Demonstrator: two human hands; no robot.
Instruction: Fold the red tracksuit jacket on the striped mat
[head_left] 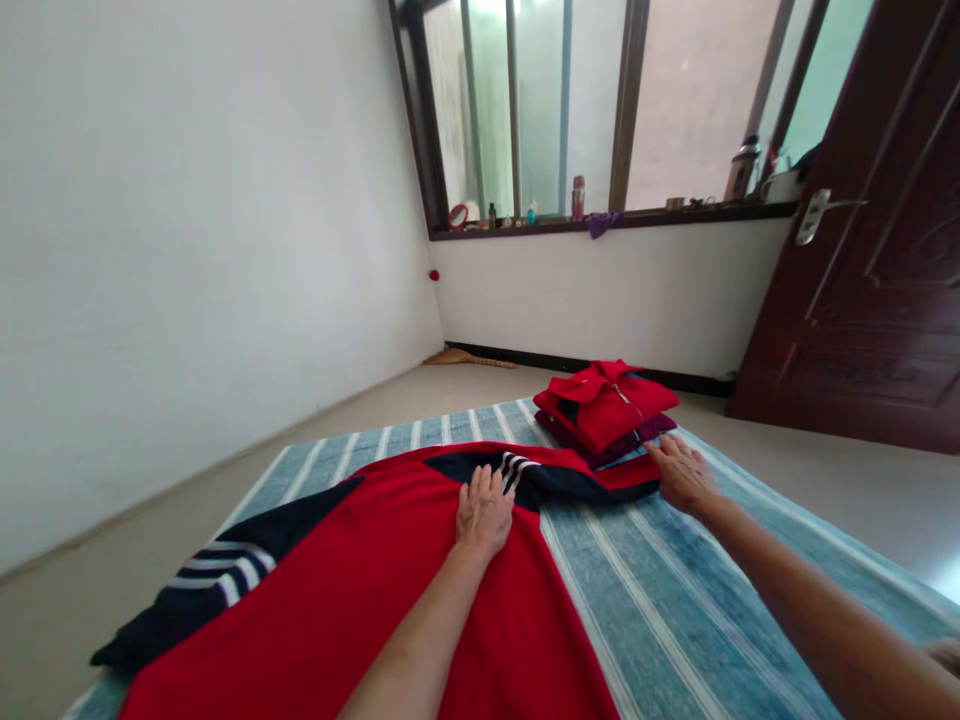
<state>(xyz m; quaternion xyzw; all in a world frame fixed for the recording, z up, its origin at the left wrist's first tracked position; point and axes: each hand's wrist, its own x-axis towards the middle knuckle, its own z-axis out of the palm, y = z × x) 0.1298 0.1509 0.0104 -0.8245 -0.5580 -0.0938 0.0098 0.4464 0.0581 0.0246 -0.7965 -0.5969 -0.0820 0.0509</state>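
Note:
A red jacket [300, 590] with navy sleeves and white stripes lies spread over the striped bed cover. My left hand [484, 512] rests flat on it, fingers stretched out, by the striped navy shoulder. The right sleeve [577, 482] extends sideways toward my right hand [681, 472]. That hand touches the sleeve's end with its fingers extended and somewhat apart. The other sleeve [225, 570] slants down to the left edge of the bed. Just behind my right hand sits a stack of folded clothes, a red collared jacket [604, 400] with a zip above a dark purple garment [574, 440].
The blue-green striped cover [660, 590] reaches beyond the jacket on the right. Past it is pale floor, with a straw broom [457, 356] by the wall. Bottles and small items line the windowsill [555, 226]. A dark red door [877, 270] stands at right.

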